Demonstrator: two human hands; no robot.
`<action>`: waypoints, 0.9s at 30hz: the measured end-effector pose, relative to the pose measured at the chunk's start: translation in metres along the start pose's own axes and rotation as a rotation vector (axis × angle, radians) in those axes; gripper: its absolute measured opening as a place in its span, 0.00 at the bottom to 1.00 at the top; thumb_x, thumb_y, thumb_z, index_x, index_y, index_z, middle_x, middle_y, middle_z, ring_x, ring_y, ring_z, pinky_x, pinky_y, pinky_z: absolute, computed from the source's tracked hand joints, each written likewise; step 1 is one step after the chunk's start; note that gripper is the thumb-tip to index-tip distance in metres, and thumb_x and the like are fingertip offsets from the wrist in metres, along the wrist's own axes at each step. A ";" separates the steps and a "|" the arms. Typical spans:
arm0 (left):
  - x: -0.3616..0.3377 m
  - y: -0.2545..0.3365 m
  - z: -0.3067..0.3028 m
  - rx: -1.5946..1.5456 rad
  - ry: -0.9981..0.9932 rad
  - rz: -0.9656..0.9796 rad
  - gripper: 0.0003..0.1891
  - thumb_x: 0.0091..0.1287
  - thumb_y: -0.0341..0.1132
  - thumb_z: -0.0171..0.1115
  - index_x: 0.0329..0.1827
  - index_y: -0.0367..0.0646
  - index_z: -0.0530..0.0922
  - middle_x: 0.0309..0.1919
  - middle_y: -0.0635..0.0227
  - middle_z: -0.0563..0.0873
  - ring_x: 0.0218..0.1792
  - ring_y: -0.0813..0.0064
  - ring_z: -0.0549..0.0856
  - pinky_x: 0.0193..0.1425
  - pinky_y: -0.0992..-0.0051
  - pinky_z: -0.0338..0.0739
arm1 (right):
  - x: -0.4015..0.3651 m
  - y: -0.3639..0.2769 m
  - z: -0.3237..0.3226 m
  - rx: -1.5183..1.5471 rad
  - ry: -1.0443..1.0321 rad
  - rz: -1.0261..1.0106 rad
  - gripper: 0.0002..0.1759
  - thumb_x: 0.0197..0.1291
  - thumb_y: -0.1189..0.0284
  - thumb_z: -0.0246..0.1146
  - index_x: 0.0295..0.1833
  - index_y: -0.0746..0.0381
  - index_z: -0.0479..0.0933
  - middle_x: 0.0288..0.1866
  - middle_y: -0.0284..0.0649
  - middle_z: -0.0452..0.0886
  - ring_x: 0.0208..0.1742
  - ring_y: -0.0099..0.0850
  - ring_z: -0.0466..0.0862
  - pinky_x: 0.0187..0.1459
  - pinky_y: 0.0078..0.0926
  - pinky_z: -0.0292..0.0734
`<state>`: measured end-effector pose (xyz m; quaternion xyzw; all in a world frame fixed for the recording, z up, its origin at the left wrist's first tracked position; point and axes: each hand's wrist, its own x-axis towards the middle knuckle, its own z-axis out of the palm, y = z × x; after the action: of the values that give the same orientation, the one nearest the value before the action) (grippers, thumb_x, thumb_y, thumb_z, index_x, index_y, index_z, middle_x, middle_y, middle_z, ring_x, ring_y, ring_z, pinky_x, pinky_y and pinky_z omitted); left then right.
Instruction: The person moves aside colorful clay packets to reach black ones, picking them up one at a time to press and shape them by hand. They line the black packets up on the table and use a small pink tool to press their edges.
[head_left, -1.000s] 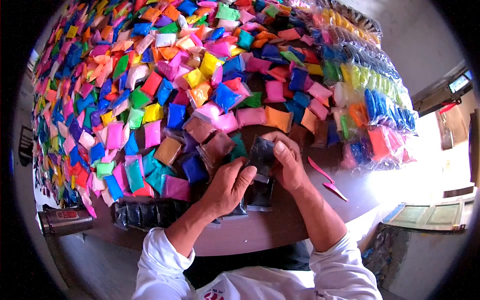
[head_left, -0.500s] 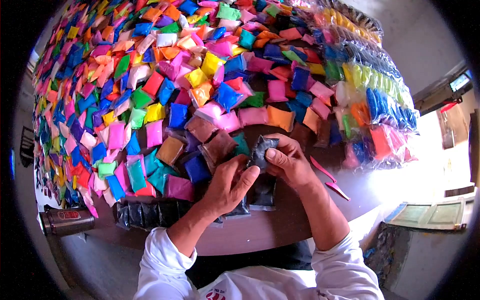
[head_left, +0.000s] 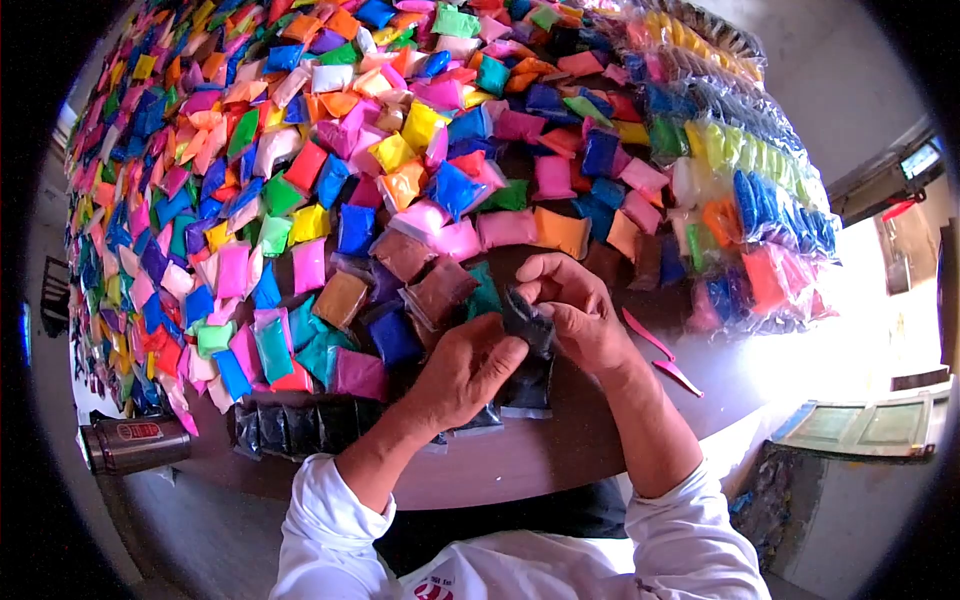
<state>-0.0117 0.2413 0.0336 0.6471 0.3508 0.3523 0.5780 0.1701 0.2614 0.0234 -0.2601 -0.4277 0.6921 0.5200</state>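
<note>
A small black packet (head_left: 526,324) is held between my two hands above the near part of the table. My left hand (head_left: 468,368) is closed on its lower left side, thumb pointing toward it. On its upper right edge, the thumb and fingers of my right hand (head_left: 582,312) pinch it. Just below my hands another black packet (head_left: 527,390) lies on the table. To the left is a row of black packets (head_left: 305,428) in clear film, partly hidden by my left forearm.
Colourful packets (head_left: 350,190) cover most of the brown table (head_left: 500,472). Clear bags of packets (head_left: 760,215) are stacked at the right. Two slim pink pieces (head_left: 679,378) lie right of my forearm. A metal cup (head_left: 135,443) lies at the left edge.
The black packet has turned and tilted in my hands, so less of its face shows. My right fingers have shifted on it and lifted slightly; my left hand has moved a little right.
</note>
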 end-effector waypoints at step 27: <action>0.003 -0.006 0.001 0.240 0.070 0.057 0.15 0.72 0.42 0.54 0.38 0.35 0.74 0.27 0.55 0.77 0.31 0.55 0.79 0.36 0.64 0.73 | -0.004 -0.016 0.007 -0.232 0.065 0.069 0.19 0.65 0.65 0.63 0.54 0.68 0.75 0.42 0.31 0.80 0.43 0.19 0.76 0.46 0.18 0.73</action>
<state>-0.0094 0.2442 0.0279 0.7089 0.3918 0.3465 0.4733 0.1739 0.2572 0.0407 -0.3553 -0.4788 0.6466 0.4759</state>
